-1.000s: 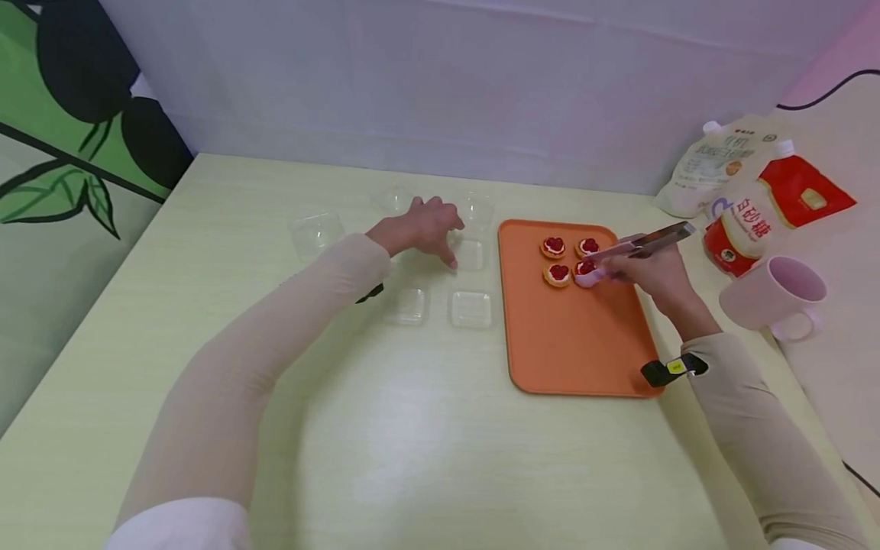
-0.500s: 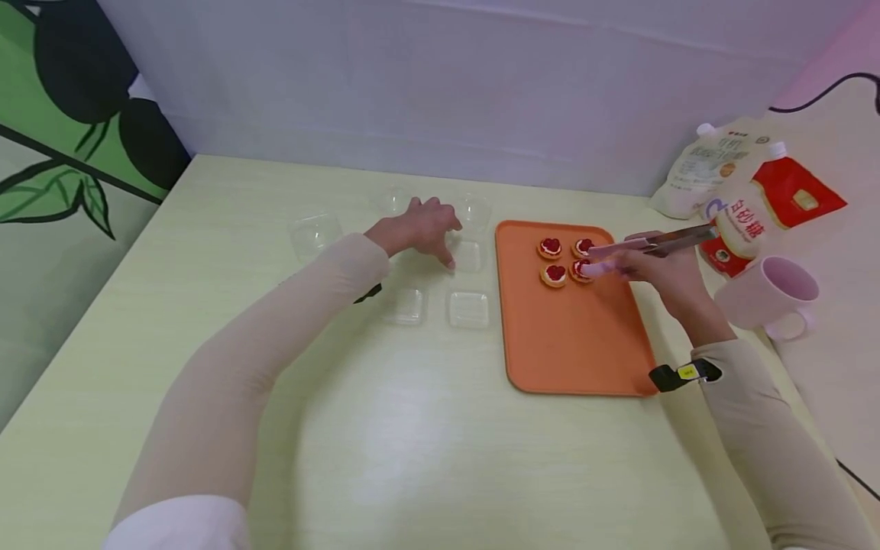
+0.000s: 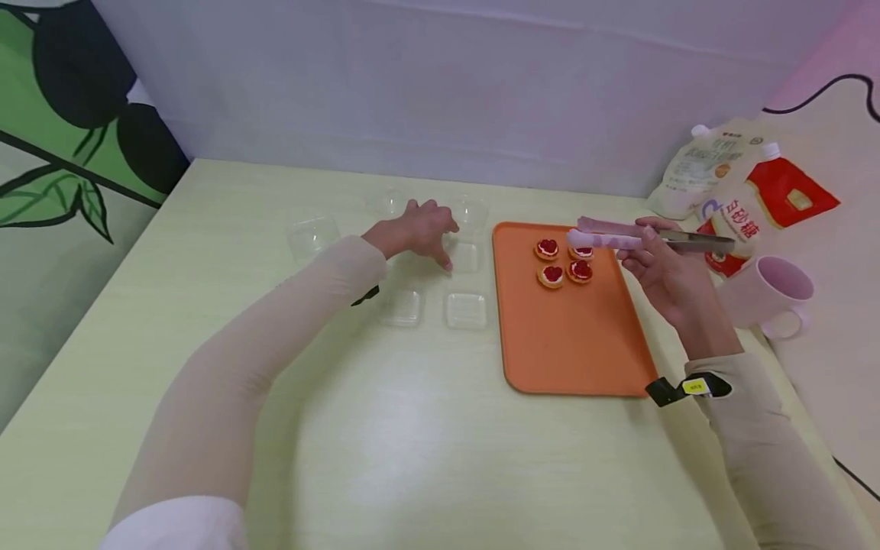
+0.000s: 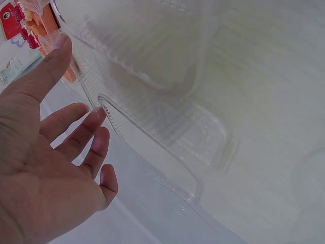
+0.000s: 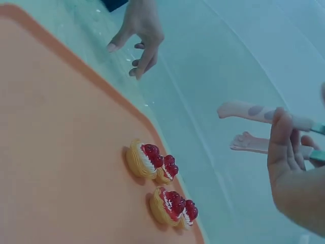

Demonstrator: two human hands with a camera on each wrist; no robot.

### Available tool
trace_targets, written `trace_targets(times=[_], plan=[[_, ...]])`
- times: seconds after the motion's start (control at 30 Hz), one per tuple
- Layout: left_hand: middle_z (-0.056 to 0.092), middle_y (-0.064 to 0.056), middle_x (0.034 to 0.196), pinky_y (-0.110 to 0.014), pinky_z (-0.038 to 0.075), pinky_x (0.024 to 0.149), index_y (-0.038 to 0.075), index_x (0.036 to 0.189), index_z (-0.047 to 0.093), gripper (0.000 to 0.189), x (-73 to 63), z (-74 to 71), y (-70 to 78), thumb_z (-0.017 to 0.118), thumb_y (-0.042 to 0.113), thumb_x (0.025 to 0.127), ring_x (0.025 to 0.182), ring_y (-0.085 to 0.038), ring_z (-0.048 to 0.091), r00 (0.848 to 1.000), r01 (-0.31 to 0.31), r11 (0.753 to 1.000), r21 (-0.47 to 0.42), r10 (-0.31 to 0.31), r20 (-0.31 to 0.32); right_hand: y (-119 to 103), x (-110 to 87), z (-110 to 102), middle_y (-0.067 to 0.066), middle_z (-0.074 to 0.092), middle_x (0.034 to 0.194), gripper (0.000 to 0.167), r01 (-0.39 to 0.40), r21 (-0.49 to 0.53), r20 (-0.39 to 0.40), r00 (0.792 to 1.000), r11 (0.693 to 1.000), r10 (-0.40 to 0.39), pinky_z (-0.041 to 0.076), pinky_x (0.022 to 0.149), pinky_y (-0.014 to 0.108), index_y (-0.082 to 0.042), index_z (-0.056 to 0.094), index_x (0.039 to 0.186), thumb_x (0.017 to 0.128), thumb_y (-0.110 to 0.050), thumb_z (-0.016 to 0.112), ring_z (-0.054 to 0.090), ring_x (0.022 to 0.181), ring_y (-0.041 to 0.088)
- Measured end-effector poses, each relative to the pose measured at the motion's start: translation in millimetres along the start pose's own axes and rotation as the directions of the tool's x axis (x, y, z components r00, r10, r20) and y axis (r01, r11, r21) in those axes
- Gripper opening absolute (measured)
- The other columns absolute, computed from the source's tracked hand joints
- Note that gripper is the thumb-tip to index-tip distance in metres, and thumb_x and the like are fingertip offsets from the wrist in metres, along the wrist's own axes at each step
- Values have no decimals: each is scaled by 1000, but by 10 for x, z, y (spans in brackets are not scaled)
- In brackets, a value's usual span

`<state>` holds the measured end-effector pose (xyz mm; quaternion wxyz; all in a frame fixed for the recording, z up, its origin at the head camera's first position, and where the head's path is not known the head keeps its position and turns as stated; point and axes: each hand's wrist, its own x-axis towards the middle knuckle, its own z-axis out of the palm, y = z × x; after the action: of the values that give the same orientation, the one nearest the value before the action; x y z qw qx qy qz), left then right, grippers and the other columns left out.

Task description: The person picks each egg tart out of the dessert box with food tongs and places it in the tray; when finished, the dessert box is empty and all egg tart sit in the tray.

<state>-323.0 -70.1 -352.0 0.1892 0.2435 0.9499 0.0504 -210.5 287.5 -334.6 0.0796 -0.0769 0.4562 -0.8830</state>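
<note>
My right hand (image 3: 677, 294) grips a pair of tongs (image 3: 608, 241) with pale pink, paw-shaped tips. In the head view the tips overlap the rear right tart; the right wrist view shows them raised, apart, with nothing between. Several small tarts (image 3: 551, 276) with cream and red berries sit grouped on the far part of an orange tray (image 3: 574, 340). Left of the tray, my left hand (image 3: 422, 231) spreads over clear plastic boxes (image 3: 466, 311). In the left wrist view its thumb (image 4: 58, 51) and loosely bent fingers are right at a clear box's edge (image 4: 147, 134).
Another clear box (image 3: 312, 237) stands left of my left forearm. Past the tray's right side are a pink mug (image 3: 763, 290), a red and white pouch (image 3: 770, 202) and a pale pouch (image 3: 694, 172). A pale curtain (image 3: 447, 92) borders the table's back edge.
My right hand has drawn the tongs up and away from the front right tart, turning so the palm shows. The tarts stay on the tray. My left hand has barely moved.
</note>
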Motion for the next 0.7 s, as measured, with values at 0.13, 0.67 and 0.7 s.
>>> trace_targets(times=[0.13,0.67,0.7], plan=[[52,-8,141,-47,26,104,11,147,50,82,-1,6,-2,84,43,79,123,-28,40,1000,1,1000,-15,-1,-5,51,-36,65,14,55,129,37,120,-80,267,959,990,-94,53,98,31,-2,51,134,99,-12,59,66,114,29],[53,-8,139,-46,26,102,11,146,51,81,-13,25,-16,84,42,78,121,-28,40,1000,-3,1000,-30,3,-19,48,11,236,11,67,104,38,223,-388,95,975,894,-202,57,83,30,-3,58,133,95,3,61,76,91,19],[52,-8,140,-46,26,102,11,146,51,82,-15,23,-15,84,42,79,121,-28,40,1000,-3,1000,-30,3,-17,57,18,232,9,69,101,42,234,-419,84,972,877,-219,57,80,29,-4,59,133,92,7,63,76,86,18]])
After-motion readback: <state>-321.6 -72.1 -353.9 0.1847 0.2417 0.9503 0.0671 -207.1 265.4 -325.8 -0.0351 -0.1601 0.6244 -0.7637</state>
